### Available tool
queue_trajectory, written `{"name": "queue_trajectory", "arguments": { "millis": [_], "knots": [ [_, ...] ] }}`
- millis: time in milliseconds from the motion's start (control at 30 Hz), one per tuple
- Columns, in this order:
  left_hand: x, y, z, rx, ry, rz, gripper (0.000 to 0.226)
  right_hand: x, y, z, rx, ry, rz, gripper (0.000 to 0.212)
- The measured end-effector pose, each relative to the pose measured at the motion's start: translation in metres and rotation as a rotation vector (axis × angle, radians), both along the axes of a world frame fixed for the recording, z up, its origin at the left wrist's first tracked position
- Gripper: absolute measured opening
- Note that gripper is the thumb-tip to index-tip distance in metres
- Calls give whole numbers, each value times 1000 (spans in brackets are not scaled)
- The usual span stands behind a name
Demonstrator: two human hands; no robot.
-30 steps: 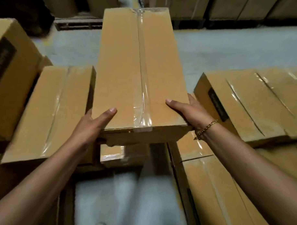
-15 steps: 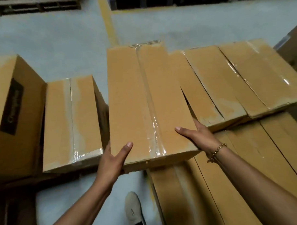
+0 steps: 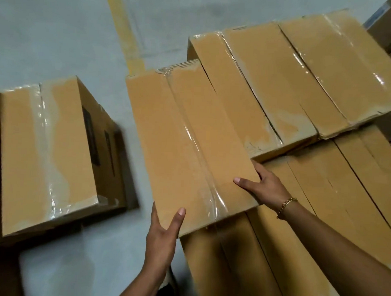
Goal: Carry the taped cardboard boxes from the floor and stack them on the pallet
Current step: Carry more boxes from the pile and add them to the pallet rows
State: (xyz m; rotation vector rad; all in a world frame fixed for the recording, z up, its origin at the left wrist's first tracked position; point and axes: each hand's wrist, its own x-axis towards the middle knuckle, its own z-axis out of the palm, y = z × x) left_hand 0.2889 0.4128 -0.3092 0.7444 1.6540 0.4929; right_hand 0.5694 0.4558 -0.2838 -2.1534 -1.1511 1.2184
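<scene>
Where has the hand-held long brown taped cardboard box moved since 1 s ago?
Yes, rightward: the held box now sits right beside the stacked upper-row boxes; earlier a clear gap separated them.

My one camera sits on my head, wide-angled, facing forward and steeply down. It looks from close above at the box [image 3: 190, 147] that my left hand [image 3: 162, 237] and right hand [image 3: 264, 188] grip at its near end. My forearms enter from the bottom edge. The floor [image 3: 50, 32] fills the upper left, the stack [image 3: 292, 84] the right.

Long taped cardboard box [image 3: 185, 147], flat, held beside stacked boxes [image 3: 303, 74]
</scene>
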Motion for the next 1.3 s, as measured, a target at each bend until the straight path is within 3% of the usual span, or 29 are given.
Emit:
{"name": "queue_trajectory", "arguments": {
  "millis": [300, 467, 600, 800, 967, 1300],
  "knots": [
    [22, -17, -27, 124, 16, -123, 91, 33, -22, -22, -11, -74, 152, 63],
    [23, -33, -28, 192, 120, -280, 112, 51, -42, -31, -117, -286, 484, 107],
    [26, -42, -37, 208, 330, -438, 142, 62, -50, -34, -43, -626, 758, 119],
    [22, -39, -48, 257, 468, -503, 131, 61, -42, -46, 64, -921, 758, 131],
    [15, -26, -50, 248, 474, -485, 132, 56, -26, -44, 21, -967, 752, 140],
    [9, 32, -58, 265, 465, -444, 135, 52, 29, -35, -39, -962, 726, 131]
  ]
}}
